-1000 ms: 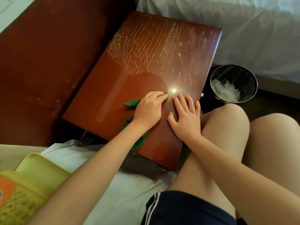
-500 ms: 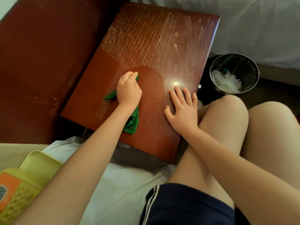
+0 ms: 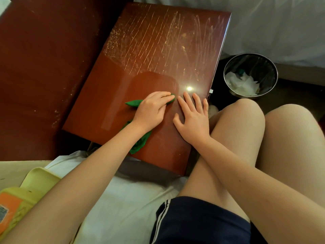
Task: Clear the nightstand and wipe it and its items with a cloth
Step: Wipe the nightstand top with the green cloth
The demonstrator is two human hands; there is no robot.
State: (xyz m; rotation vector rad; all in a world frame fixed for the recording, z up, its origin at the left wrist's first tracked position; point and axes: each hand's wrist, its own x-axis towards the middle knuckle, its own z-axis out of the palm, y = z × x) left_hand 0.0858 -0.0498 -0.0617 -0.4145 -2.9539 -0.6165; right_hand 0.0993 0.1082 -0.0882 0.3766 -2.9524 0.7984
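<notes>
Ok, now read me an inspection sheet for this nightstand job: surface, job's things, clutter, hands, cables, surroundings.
Surface: nightstand, glossy top; far half streaked and speckled, near part looks wiped.
Job's things: green cloth lies on the top, partly under the left hand.
Clutter: nothing seen on the top.
Grippers: left hand presses the cloth with straight fingers; right hand rests flat on the top, fingers spread.
Cables: nothing seen.
Surroundings: bin holding white paper, right of the nightstand; white bedding behind; yellow-orange item lower left.

The nightstand's (image 3: 158, 50) far half is open; the right hand (image 3: 193, 122) blocks rightward.
</notes>
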